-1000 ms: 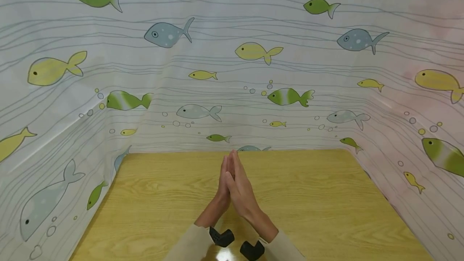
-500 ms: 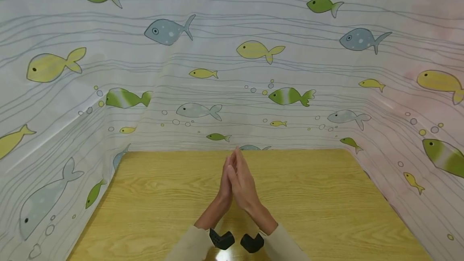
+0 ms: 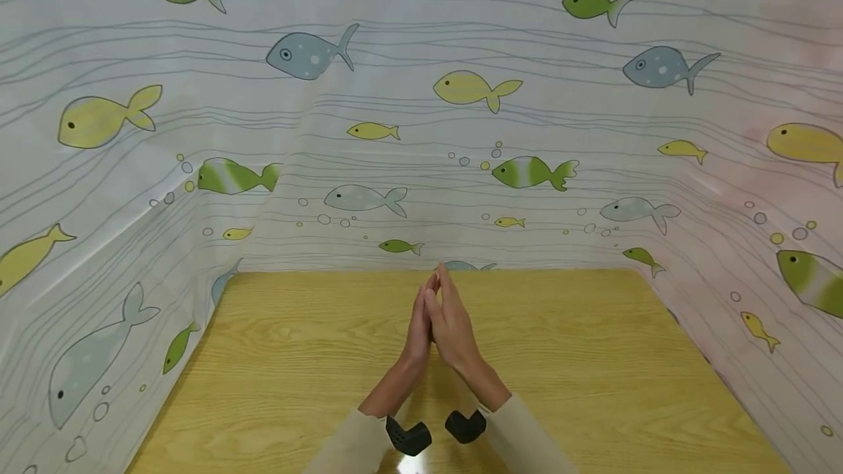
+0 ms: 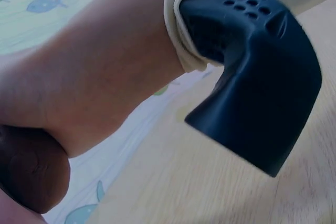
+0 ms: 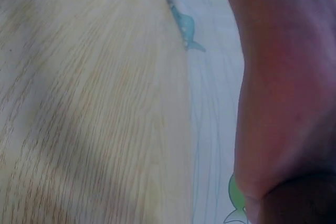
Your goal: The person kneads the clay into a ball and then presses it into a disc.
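Observation:
My left hand [image 3: 418, 326] and right hand [image 3: 454, 331] are brought palm to palm over the wooden table [image 3: 296, 357], their straight fingers pointing toward its far edge. Fingertips meet at the top, while the wrists spread apart below. No object shows between the palms. The left wrist view holds the bare left wrist [image 4: 100, 61] and a black angled wrist device [image 4: 262, 87] at the cuff. In the right wrist view the right wrist [image 5: 289, 87] fills the right side, with the table's wood grain to the left.
A white sheet [image 3: 408, 159] printed with fish and wavy lines rises behind the table and along both sides. Cream sleeves [image 3: 352, 441] cover the forearms, and a second black device [image 3: 465, 426] sits at the right cuff. A bright reflection lies near the table's front.
Both hands, still together, have shifted slightly to the right and farther up the head view. The right cuff's device has risen relative to the left one.

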### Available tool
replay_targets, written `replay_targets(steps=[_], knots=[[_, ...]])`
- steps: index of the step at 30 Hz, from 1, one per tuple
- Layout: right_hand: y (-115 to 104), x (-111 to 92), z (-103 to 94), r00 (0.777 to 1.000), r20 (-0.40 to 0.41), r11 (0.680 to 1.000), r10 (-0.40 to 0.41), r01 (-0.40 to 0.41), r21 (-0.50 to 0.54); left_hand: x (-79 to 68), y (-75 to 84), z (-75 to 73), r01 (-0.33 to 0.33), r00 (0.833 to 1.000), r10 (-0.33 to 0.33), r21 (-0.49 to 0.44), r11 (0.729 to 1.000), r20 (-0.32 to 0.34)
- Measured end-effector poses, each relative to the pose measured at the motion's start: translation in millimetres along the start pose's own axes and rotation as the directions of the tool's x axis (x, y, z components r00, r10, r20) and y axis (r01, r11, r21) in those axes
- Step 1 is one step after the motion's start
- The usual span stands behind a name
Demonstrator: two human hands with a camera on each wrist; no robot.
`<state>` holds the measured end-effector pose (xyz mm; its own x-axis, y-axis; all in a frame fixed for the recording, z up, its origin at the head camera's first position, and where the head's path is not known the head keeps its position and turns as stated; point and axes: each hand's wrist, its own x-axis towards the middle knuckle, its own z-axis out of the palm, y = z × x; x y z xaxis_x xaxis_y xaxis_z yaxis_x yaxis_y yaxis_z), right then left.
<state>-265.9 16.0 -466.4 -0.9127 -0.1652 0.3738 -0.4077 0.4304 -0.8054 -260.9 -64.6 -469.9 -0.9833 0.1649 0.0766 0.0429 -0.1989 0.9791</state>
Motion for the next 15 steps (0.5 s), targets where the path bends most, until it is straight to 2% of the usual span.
replay_targets(steps=[6,15], knots=[[8,6,0.1,1.0,0.0,1.0,0.03,-0.03,-0.002,-2.0,2.1,0.8,0.028,1.0,-0.028,0.021,0.999,-0.001],[19,11,-3.6,0.994,-0.02,0.991,0.104,-0.102,0.081,-3.1,4.0,5.8,0.006,0.999,-0.007,0.037,0.999,0.037]])
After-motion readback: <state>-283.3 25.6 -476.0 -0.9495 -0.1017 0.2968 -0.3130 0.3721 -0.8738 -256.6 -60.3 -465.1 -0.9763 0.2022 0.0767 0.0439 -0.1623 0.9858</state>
